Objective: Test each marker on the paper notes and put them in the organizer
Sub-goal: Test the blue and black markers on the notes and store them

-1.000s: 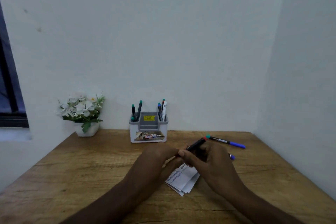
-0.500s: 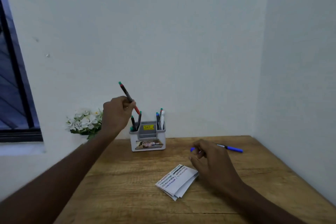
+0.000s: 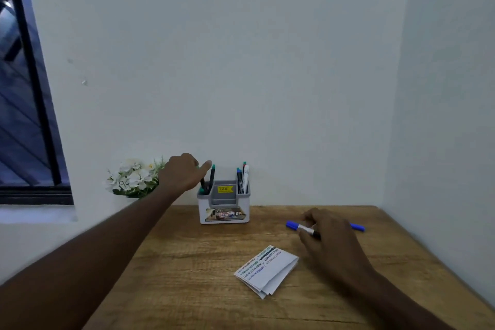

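My left hand (image 3: 184,171) hung over the left compartment of the organizer (image 3: 224,205), fingers curled around the top of a marker standing there; whether the grip was clenched on it or just letting go I could not tell. Green-capped markers (image 3: 211,178) stood in that left slot, and more markers (image 3: 243,178) filled the right one. My right hand (image 3: 325,233) pinched a blue marker (image 3: 294,225) just above the counter (image 3: 174,262), with another blue marker (image 3: 357,227) lying behind it. The paper notes (image 3: 267,270) sat between us, already covered with test scribbles. I judged most markers were tested and stowed, with these two blue ones left.
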A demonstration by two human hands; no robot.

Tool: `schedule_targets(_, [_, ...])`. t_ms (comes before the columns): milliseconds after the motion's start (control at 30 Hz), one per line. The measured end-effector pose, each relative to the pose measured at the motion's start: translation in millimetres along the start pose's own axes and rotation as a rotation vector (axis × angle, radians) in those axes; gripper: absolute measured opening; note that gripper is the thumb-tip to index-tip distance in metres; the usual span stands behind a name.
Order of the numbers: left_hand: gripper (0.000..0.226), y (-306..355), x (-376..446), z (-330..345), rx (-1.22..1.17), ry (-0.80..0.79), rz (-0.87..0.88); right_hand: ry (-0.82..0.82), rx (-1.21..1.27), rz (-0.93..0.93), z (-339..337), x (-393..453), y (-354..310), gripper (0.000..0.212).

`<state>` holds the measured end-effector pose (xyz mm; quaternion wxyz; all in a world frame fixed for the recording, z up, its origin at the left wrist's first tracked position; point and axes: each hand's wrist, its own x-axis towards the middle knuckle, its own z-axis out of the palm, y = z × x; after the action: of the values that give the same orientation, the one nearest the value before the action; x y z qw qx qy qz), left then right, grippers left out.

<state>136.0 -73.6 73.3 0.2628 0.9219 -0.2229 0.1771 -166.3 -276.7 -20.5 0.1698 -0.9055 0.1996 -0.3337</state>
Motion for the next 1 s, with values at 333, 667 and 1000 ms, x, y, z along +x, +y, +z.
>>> schedule_targets(333, [0.030, 7.5, -131.6, 17.3, -0.138, 0.273, 0.549, -0.218, -0.449, 0.126, -3.8, 5.1, 22.6, 0.024])
schedule_targets(667, [0.062, 42.6, -191.8, 41.8, 0.040, 0.049, 0.807, 0.041, 0.019, -0.220, -18.4, -5.3, -21.9, 0.017])
schedule_targets(1000, [0.033, 36.6, -193.0, 54.2, -0.478, -0.198, 0.696, -0.065, 0.603, -0.156, 3.4, -28.0, -53.3, 0.013])
